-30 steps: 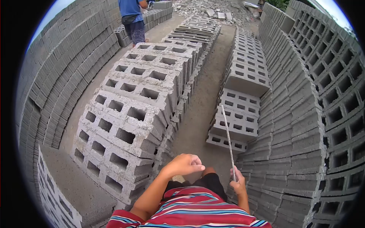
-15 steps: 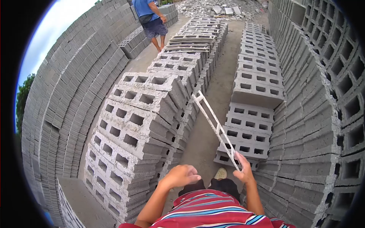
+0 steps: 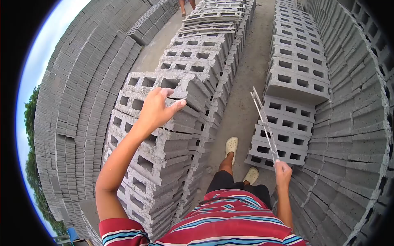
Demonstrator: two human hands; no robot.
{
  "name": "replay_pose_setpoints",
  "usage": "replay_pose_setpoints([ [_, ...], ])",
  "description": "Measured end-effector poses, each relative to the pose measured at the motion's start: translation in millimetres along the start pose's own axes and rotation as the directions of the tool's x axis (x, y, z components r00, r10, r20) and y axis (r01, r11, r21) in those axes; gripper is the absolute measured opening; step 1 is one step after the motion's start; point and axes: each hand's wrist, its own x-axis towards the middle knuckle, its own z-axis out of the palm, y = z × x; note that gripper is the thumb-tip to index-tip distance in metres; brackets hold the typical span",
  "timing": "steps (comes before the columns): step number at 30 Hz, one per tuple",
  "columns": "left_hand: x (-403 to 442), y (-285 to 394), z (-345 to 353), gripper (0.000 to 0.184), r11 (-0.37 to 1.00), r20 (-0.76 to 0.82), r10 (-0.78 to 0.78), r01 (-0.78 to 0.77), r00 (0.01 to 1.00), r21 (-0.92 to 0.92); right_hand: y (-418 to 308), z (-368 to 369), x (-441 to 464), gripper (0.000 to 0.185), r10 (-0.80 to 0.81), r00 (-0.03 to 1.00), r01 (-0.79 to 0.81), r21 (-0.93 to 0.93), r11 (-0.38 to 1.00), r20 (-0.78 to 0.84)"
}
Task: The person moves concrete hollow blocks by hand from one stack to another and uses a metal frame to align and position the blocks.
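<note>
My left hand [image 3: 158,107] is over the row of hollow concrete blocks [image 3: 193,88] on the left, close to the top block at its near end. Its thumb stands apart from partly curled fingers, and nothing shows in it. Whether the fingertips touch the block I cannot tell. On the right, my right hand [image 3: 282,174] is closed round the lower end of a thin, pale, ladder-shaped frame [image 3: 264,123] with open slots. The frame slants up and away, in front of a lower row of hollow blocks [image 3: 283,133].
More thin slotted frames [image 3: 213,24] lie across the left row farther back. A narrow dirt path [image 3: 238,98] runs between the rows, my feet in clogs [image 3: 231,145] on it. High block walls [image 3: 349,102] rise on the right and left. Another person's legs [image 3: 186,6] show at the top.
My left hand has moved up and forward over the left row. The frame in my right hand has swung right and steeper. I have stepped forward; the other person has moved farther out of view.
</note>
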Motion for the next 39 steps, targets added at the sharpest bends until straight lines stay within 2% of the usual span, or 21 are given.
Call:
replay_pose_setpoints([
  [1, 23.1, -11.6, 11.5, 0.059, 0.991, -0.017, -0.018, 0.02, 1.0, 0.131, -1.6, -6.0, -4.2, 0.032, 0.075, 0.996, -0.074, -0.023, 0.997, 0.051],
  [2, 45.3, -20.7, 21.2, 0.062, 0.966, -0.049, -0.02, 0.032, 0.999, 0.257, -22.2, -6.1, -9.3, 0.033, 0.054, 0.997, -0.057, 0.045, 0.997, 0.047],
  [3, 57.7, -27.0, 31.2, 0.074, 0.958, -0.014, -0.026, 0.029, 1.0, 0.286, -44.4, -6.2, -11.3, 0.034, 0.03, 0.999, -0.033, 0.109, 0.993, 0.035],
  [5, 76.9, -25.6, 39.2, 0.082, 0.937, 0.261, -0.17, 0.074, 0.95, 0.341, -75.1, 3.6, -9.5, 0.034, 0.072, 0.997, -0.069, 0.135, 0.988, -0.018],
  [8, 87.5, -25.9, 50.4, 0.088, 0.938, 0.331, -0.228, 0.116, 0.916, 0.327, -105.6, 25.0, 8.7, 0.033, 0.062, 0.998, -0.059, 0.101, 0.993, -0.019],
  [11, 92.7, -36.8, 66.9, 0.089, 0.932, 0.304, -0.354, 0.307, 0.884, 0.194, -125.4, 39.3, 22.0, 0.031, 0.039, 0.998, -0.038, -0.016, 0.999, 0.041],
  [12, 98.1, -37.2, 69.4, 0.087, 0.901, 0.32, -0.434, 0.406, 0.842, 0.154, -127.7, 48.4, 26.0, 0.031, 0.024, 0.999, -0.022, -0.038, 0.999, 0.043],
  [14, 110.4, -27.4, 62.8, 0.085, 0.866, 0.407, -0.495, 0.476, 0.767, 0.156, -122.7, 71.0, 32.7, 0.028, -0.059, 0.998, 0.06, -0.055, 0.997, 0.023],
  [15, 114.4, -23.2, 62.4, 0.084, 0.846, 0.45, -0.522, 0.506, 0.724, 0.167, -121.3, 80.3, 36.0, 0.027, -0.019, 0.998, 0.021, -0.046, 0.999, 0.057],
  [16, 113.7, -24.6, 64.3, 0.075, 0.833, 0.43, -0.536, 0.539, 0.726, 0.128, -120.6, 88.7, 39.0, 0.025, 0.027, 0.995, -0.023, -0.035, 0.999, 0.095],
  [17, 111.1, -29.8, 68.3, 0.072, 0.84, 0.407, -0.521, 0.535, 0.75, 0.089, -118.1, 97.4, 42.1, 0.024, 0.07, 0.989, -0.068, -0.019, 0.998, 0.13],
  [19, 105.0, -42.5, 79.2, 0.066, 0.859, 0.349, -0.482, 0.513, 0.803, 0.006, -103.1, 116.2, 48.9, 0.024, 0.056, 0.984, -0.054, -0.017, 0.998, 0.168],
  [20, 105.0, -44.9, 80.7, 0.059, 0.846, 0.349, -0.506, 0.533, 0.789, 0.021, -98.9, 125.0, 53.4, 0.026, 0.046, 0.983, -0.045, -0.01, 0.999, 0.18],
  [23, 107.5, -47.0, 79.0, 0.058, 0.843, 0.386, -0.501, 0.538, 0.775, 0.012, -112.6, 137.0, 66.5, 0.034, 0.068, 0.971, -0.064, -0.028, 0.998, 0.227],
  [24, 109.2, -38.2, 74.0, 0.054, 0.844, 0.379, -0.502, 0.536, 0.777, 0.018, -110.6, 142.6, 68.7, 0.042, 0.029, 0.976, -0.029, -0.002, 1.0, 0.216],
  [27, 113.5, -46.0, 74.3, 0.051, 0.836, 0.436, -0.493, 0.549, 0.753, -0.002, -113.1, 152.8, 79.6, 0.046, -0.012, 0.975, 0.012, -0.002, 1.0, 0.223],
  [28, 115.3, -51.0, 76.5, 0.047, 0.845, 0.424, -0.457, 0.53, 0.782, -0.068, -113.1, 155.5, 83.5, 0.046, 0.005, 0.972, -0.001, -0.016, 1.0, 0.237],
  [32, 137.0, -47.6, 68.0, 0.037, 0.774, 0.496, -0.439, 0.596, 0.749, -0.215, -107.0, 164.1, 91.8, 0.048, 0.021, 0.967, -0.017, -0.016, 1.0, 0.252],
  [36, 148.3, -41.8, 59.8, 0.036, 0.657, 0.518, -0.444, 0.658, 0.731, -0.366, -111.3, 163.8, 94.1, 0.051, 0.004, 0.963, 0.017, -0.075, 0.997, 0.269],
  [39, 141.3, -42.3, 64.0, 0.036, 0.668, 0.474, -0.452, 0.639, 0.755, -0.382, -119.8, 171.2, 99.7, 0.054, 0.009, 0.96, -0.008, -0.005, 1.0, 0.28],
])
